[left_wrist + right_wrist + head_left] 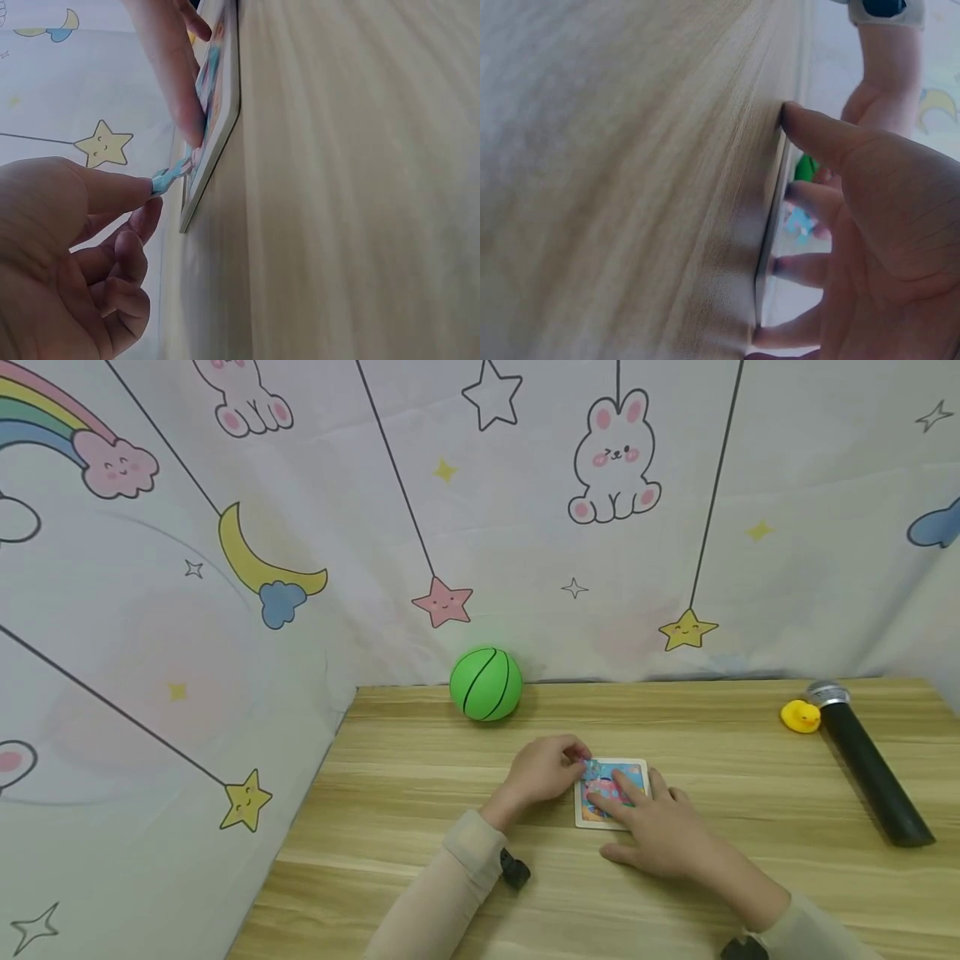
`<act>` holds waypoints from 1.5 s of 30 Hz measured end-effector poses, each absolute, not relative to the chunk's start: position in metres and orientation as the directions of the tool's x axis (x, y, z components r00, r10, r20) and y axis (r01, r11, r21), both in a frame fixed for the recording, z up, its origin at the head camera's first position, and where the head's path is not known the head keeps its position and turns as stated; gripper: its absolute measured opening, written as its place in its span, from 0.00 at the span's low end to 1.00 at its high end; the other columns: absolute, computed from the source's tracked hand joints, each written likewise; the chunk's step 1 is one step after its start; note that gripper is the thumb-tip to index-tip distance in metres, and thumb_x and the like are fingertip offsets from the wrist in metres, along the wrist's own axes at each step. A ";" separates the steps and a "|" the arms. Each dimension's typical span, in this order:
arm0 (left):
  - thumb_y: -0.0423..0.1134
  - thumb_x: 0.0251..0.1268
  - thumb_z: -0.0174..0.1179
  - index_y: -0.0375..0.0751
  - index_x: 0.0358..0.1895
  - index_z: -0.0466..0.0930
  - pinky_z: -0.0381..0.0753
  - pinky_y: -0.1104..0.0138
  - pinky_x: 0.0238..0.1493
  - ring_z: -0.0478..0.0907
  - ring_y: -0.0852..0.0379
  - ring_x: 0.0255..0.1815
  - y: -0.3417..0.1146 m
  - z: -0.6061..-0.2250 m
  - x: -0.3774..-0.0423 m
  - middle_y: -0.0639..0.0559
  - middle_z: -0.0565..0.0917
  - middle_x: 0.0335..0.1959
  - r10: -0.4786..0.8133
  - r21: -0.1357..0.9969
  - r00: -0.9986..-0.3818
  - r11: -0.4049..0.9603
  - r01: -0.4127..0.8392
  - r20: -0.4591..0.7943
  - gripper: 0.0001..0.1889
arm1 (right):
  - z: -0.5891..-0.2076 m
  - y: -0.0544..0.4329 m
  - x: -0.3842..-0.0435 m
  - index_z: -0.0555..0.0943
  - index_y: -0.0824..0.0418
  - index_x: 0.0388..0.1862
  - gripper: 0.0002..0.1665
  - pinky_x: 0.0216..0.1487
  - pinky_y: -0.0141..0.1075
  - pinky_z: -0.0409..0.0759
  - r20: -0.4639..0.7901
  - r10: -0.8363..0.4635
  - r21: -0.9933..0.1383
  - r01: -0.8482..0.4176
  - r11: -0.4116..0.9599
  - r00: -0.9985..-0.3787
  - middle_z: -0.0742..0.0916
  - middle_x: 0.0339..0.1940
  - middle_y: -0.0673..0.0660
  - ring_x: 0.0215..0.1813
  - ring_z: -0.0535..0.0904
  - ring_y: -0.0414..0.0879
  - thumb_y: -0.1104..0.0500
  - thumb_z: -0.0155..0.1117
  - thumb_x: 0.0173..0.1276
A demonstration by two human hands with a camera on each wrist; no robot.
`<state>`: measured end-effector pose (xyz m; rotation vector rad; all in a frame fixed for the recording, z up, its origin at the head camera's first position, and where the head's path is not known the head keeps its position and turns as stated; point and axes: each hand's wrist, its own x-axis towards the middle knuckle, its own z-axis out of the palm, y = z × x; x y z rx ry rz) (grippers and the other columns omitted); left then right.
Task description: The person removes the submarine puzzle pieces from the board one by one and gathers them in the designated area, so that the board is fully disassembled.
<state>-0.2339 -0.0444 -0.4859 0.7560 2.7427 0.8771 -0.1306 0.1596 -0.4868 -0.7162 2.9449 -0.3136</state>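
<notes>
A small jigsaw puzzle (591,824) with a pale frame and a colourful picture lies flat on the table between the hands. At its upper left corner, my left hand (546,770) pinches a light blue puzzle piece (171,177) between thumb and finger. That piece is tilted, its far end at the picture's surface in the left wrist view. My right hand (663,831) rests with fingers spread over the right part of the puzzle, its thumb on the table below the frame. These fingers cover part of the picture.
A green ball (486,684) stands at the back of the wooden table (390,793). Far right, a yellow rubber duck (800,717) sits beside the head of a black microphone (870,768). A printed cloth (525,543) hangs behind and at the left.
</notes>
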 end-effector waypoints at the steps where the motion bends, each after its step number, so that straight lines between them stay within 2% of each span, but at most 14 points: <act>1: 0.42 0.74 0.65 0.52 0.48 0.87 0.78 0.68 0.44 0.80 0.67 0.40 -0.047 -0.486 -0.234 0.63 0.85 0.40 0.504 0.597 -0.864 0.692 0.405 0.001 0.06 | -0.487 0.160 -0.131 0.73 0.43 0.77 0.43 0.59 0.71 0.70 -0.045 -0.462 -0.220 -0.442 0.869 -0.886 0.71 0.77 0.66 0.73 0.59 0.83 0.28 0.64 0.68; 10: 0.42 0.74 0.64 0.52 0.47 0.88 0.77 0.65 0.40 0.78 0.63 0.35 -0.082 -0.480 -0.235 0.62 0.85 0.40 0.425 0.697 -0.905 0.653 0.298 -0.012 0.05 | -0.487 0.159 -0.129 0.73 0.42 0.77 0.42 0.59 0.70 0.70 -0.044 -0.462 -0.216 -0.443 0.870 -0.886 0.72 0.77 0.65 0.73 0.59 0.82 0.29 0.64 0.68; 18: 0.40 0.74 0.64 0.48 0.47 0.87 0.78 0.59 0.46 0.81 0.58 0.43 -0.125 -0.484 -0.240 0.58 0.86 0.40 0.357 0.723 -0.934 0.652 0.227 -0.028 0.05 | -0.487 0.159 -0.128 0.73 0.43 0.77 0.42 0.59 0.71 0.69 -0.042 -0.459 -0.218 -0.440 0.871 -0.888 0.72 0.77 0.65 0.73 0.59 0.82 0.30 0.65 0.68; 26: 0.39 0.74 0.65 0.45 0.46 0.88 0.78 0.53 0.53 0.82 0.53 0.48 -0.153 -0.485 -0.241 0.55 0.87 0.40 0.305 0.713 -0.951 0.680 0.174 -0.059 0.05 | -0.487 0.159 -0.128 0.72 0.43 0.78 0.43 0.60 0.71 0.69 -0.042 -0.461 -0.214 -0.443 0.871 -0.887 0.71 0.77 0.66 0.73 0.59 0.82 0.30 0.65 0.68; 35: 0.38 0.73 0.65 0.44 0.46 0.88 0.79 0.54 0.52 0.82 0.54 0.44 -0.159 -0.490 -0.244 0.55 0.86 0.39 0.261 0.665 -0.962 0.734 0.142 -0.083 0.05 | -0.486 0.159 -0.128 0.73 0.44 0.78 0.42 0.59 0.71 0.69 -0.040 -0.462 -0.217 -0.444 0.869 -0.886 0.71 0.77 0.66 0.73 0.59 0.82 0.30 0.66 0.68; 40: 0.37 0.73 0.65 0.44 0.45 0.88 0.78 0.56 0.49 0.80 0.55 0.41 -0.158 -0.492 -0.245 0.55 0.85 0.37 0.262 0.643 -0.963 0.749 0.160 -0.066 0.05 | -0.486 0.159 -0.128 0.73 0.44 0.77 0.42 0.59 0.70 0.70 -0.039 -0.462 -0.212 -0.444 0.871 -0.886 0.72 0.77 0.66 0.73 0.60 0.82 0.30 0.65 0.68; 45: 0.38 0.72 0.65 0.43 0.46 0.88 0.79 0.56 0.49 0.81 0.54 0.42 -0.157 -0.492 -0.245 0.54 0.86 0.38 0.273 0.618 -0.961 0.764 0.185 -0.050 0.06 | -0.486 0.159 -0.128 0.73 0.43 0.77 0.42 0.60 0.70 0.70 -0.038 -0.458 -0.208 -0.442 0.873 -0.888 0.71 0.77 0.66 0.73 0.60 0.82 0.30 0.65 0.68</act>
